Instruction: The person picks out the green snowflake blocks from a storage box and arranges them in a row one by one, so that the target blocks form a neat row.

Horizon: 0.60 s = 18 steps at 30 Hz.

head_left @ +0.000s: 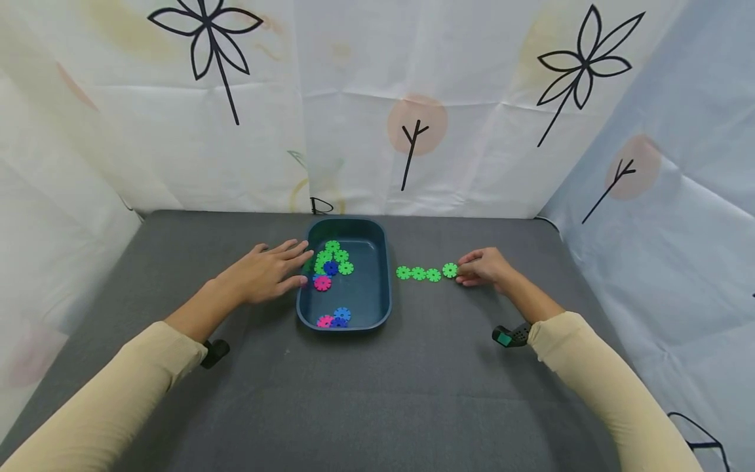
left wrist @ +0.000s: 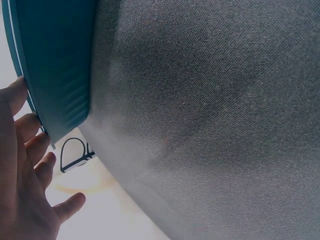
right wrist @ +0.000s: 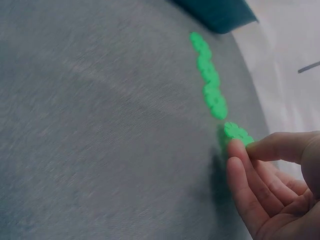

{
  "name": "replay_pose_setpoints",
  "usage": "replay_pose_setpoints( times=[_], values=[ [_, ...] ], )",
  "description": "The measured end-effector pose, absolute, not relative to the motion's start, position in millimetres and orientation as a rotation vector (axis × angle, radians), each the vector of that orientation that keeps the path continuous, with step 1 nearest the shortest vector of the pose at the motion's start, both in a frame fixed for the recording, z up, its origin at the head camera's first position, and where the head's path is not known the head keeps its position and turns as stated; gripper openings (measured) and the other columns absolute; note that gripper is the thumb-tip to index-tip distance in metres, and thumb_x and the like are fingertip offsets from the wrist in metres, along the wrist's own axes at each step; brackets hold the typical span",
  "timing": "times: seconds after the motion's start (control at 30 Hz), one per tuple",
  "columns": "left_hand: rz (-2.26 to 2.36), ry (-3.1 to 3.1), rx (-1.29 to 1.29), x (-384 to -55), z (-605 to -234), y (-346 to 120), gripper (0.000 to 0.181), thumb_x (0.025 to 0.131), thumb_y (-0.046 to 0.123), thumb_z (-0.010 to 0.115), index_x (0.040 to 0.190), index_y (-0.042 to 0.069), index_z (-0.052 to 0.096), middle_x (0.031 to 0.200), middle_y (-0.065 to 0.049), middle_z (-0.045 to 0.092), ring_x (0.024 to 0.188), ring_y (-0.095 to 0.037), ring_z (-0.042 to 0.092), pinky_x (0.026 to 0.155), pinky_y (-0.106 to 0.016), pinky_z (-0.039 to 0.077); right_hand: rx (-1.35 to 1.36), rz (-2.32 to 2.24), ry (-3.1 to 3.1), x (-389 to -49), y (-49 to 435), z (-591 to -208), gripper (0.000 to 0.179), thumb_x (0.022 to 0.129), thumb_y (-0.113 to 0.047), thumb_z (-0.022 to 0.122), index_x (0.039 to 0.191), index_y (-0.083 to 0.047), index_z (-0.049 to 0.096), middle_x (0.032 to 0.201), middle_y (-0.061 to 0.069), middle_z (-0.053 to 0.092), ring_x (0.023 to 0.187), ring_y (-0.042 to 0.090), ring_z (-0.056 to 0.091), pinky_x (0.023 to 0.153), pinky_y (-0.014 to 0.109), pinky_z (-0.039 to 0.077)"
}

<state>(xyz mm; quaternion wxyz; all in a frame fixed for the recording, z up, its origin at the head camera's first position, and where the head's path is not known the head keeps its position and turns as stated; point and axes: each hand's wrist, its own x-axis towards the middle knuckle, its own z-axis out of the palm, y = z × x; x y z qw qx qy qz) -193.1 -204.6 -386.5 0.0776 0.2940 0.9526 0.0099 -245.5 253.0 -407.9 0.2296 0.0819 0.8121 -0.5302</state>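
Observation:
Between thumb and fingertips my right hand (head_left: 485,267) pinches a green notched disc (head_left: 449,270), close over the table at the right end of a row. That row is three more green discs (head_left: 418,273) lying edge to edge; a small gap parts them from the pinched one in the right wrist view. My left hand (head_left: 265,270) has its fingers spread, the tips at the left rim of a dark blue tray (head_left: 386,288). Inside the tray, several green discs (head_left: 341,255) lie with a pink disc (head_left: 322,283) and a dark blue disc (head_left: 331,268).
At the tray's near end sit another pink disc (head_left: 324,321) and a lighter blue disc (head_left: 342,314). Grey cloth covers the table (head_left: 377,393). A white printed curtain (head_left: 354,131) stands along its back and sides.

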Motion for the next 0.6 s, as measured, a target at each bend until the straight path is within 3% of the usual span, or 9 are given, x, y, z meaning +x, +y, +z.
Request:
replay_pose_setpoints(
  times=[0.2, 0.6],
  values=[
    [0.032, 2.855, 0.874, -193.4, -387.4, -205.5, 0.067, 0.102, 0.046, 0.051, 0.155, 0.009, 0.035, 0.161, -0.016, 0.028, 0.148, -0.04, 0.024, 0.108, -0.07, 0.026, 0.218, -1.465, 2.236, -243.2, 256.6, -417.7, 0.035, 0.093, 0.003, 0.063, 0.125, 0.015, 0.053, 0.085, 0.013, 0.074, 0.074, 0.016, 0.073, 0.074, 0.034, 0.06],
    [0.056, 2.856, 0.892, -193.5, -388.0, -206.1, 0.067, 0.102, 0.045, 0.051, 0.155, 0.008, 0.035, 0.161, -0.016, 0.028, 0.147, -0.04, 0.025, 0.107, -0.07, 0.027, 0.16, -1.432, 2.272, -240.8, 253.9, -416.1, 0.032, 0.094, 0.0, 0.064, 0.12, 0.016, 0.055, 0.088, 0.017, 0.073, 0.073, 0.018, 0.073, 0.074, 0.036, 0.06]
  ],
)
